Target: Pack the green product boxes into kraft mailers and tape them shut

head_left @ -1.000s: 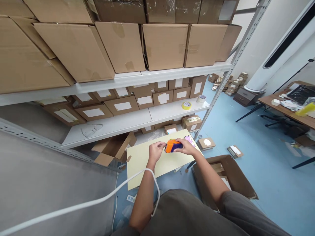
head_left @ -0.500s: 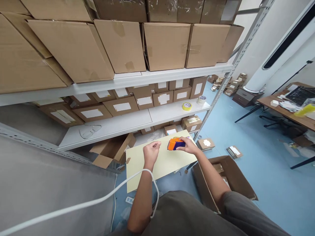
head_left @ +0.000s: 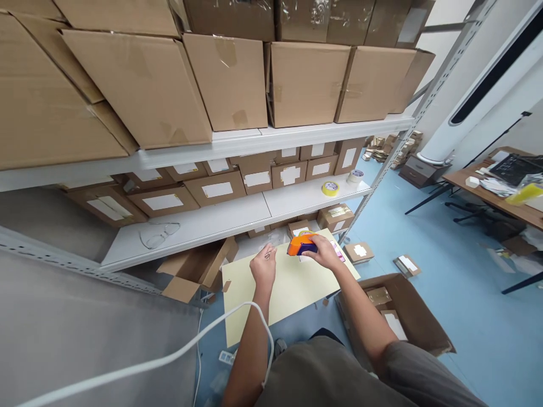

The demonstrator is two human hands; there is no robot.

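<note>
Over a cream-coloured board (head_left: 292, 288), my right hand (head_left: 324, 254) grips an orange and dark purple tape dispenser (head_left: 299, 245). A yellow-green ring, apparently a tape roll, shows behind its top. My left hand (head_left: 263, 270) is raised to the left of the dispenser, a short gap apart, with its fingers pinched together. Something small and thin shows at those fingertips, too small to name. Partly hidden by my right wrist, a pink and white flat item (head_left: 338, 250) lies at the board's right side.
Shelves ahead hold many cardboard boxes (head_left: 309, 85). A yellow tape roll (head_left: 330, 188), a white tape roll (head_left: 355, 176) and clear glasses (head_left: 159, 236) lie on the middle shelf (head_left: 237, 212). Open cartons stand left (head_left: 197, 265) and right (head_left: 413, 308). A white cable (head_left: 169, 347) crosses before my left arm.
The view has shifted slightly. The dispenser in my right hand is tilted a little differently, and the pink and white item shows more. My left hand stays pinched, its fingers turned more upward.
</note>
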